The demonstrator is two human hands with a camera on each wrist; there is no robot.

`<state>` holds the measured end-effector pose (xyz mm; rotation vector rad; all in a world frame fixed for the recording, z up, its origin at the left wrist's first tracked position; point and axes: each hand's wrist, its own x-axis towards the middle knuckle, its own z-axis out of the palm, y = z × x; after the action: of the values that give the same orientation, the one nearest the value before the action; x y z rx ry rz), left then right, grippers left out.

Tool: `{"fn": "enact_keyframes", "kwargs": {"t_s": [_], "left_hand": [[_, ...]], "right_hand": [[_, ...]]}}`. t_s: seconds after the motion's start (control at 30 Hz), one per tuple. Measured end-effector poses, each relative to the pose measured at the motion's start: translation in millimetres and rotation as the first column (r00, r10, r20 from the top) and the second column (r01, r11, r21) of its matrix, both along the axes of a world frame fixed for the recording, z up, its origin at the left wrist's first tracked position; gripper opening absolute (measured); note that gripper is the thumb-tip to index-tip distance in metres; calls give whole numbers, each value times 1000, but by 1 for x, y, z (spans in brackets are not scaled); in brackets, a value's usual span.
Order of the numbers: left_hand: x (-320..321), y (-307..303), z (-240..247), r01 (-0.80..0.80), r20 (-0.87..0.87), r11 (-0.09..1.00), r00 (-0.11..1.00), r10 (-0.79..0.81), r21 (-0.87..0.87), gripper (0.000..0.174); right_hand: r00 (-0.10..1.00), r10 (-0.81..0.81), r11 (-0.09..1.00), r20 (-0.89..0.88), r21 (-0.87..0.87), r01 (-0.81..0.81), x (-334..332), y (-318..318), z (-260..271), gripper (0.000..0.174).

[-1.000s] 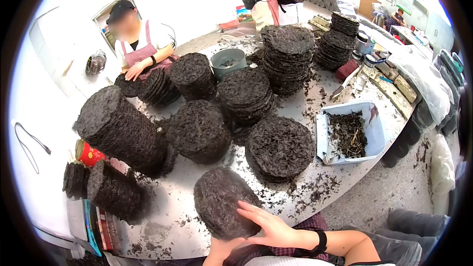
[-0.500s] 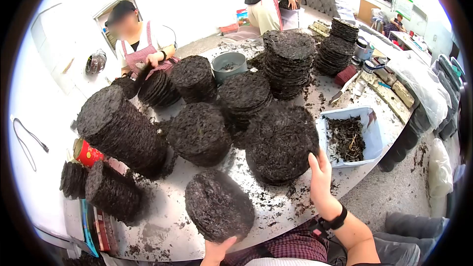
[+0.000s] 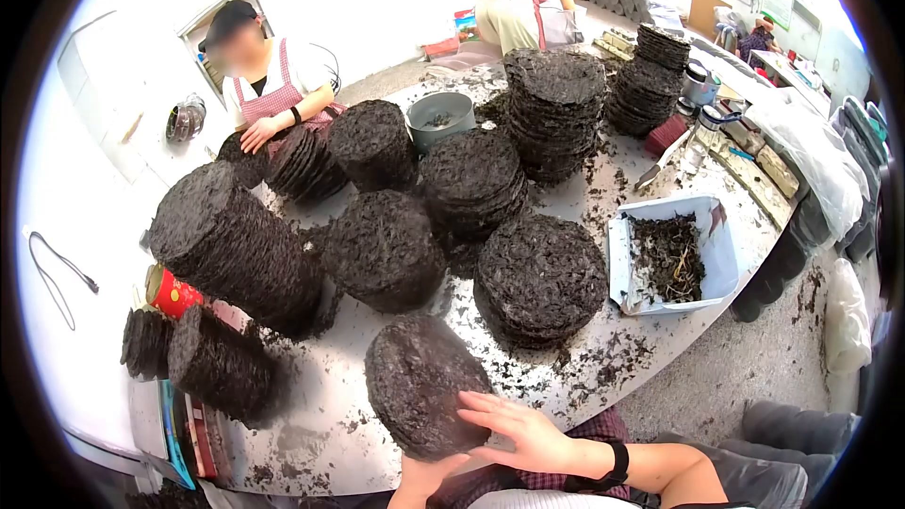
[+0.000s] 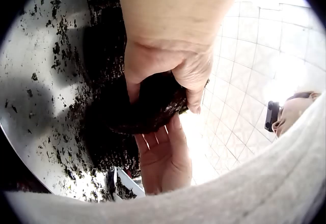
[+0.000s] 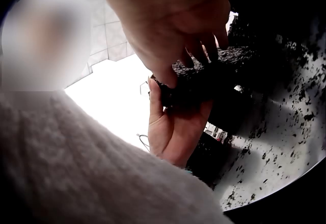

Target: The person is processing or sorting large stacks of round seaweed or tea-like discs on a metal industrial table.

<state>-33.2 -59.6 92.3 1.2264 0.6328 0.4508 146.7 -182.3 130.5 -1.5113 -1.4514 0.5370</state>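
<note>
A round, dark cake of dried seaweed (image 3: 419, 382) stands tilted up over the near edge of the table. My left hand (image 3: 424, 479) grips its lower edge, thumb on one side and fingers on the other, as the left wrist view also shows. My right hand (image 3: 523, 435) rests on the right part of its face, fingers spread and nearly straight, thumb close to the left hand. In the right wrist view the right fingertips (image 5: 211, 50) lie on the rough seaweed surface. Just beyond stands a stack of the same cakes (image 3: 542, 278).
Several more seaweed stacks (image 3: 386, 250) fill the table's middle and left. A pale blue tub (image 3: 618, 259) of seaweed scraps stands at the right, a grey bowl (image 3: 441, 132) farther back. Crumbs litter the tabletop (image 3: 335, 415). Across the table a person (image 3: 273, 94) handles cakes.
Half a second ago my right hand was at the right-hand stack with a seaweed cake; now it is back on the cake in my left hand. The person opposite has lowered a raised cake.
</note>
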Motion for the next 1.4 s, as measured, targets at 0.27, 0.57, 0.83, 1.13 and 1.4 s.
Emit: {"fn": "enact_keyframes", "kwargs": {"t_s": [0.27, 0.57, 0.83, 1.13, 1.4], "left_hand": [[6, -7, 0, -138, 120, 989, 983, 143, -42, 72], [13, -10, 12, -203, 160, 966, 960, 229, -162, 66], [18, -22, -2, -16, 158, 992, 987, 35, -123, 80], [21, -9, 28, 54, 292, 990, 956, -14, -129, 67], [18, -7, 34, 58, 88, 998, 994, -61, 30, 70]], "right_hand": [[981, -184, 982, 60, -17, 186, 1, -5, 18, 49], [493, -809, 486, -320, 106, 867, 110, -20, -15, 63], [991, 65, 998, 114, -29, -62, 0, -5, 1, 72], [1000, 15, 999, 25, 47, -16, 4, -1, 23, 74], [965, 70, 995, -251, -56, -87, 10, -4, 19, 81]]}}
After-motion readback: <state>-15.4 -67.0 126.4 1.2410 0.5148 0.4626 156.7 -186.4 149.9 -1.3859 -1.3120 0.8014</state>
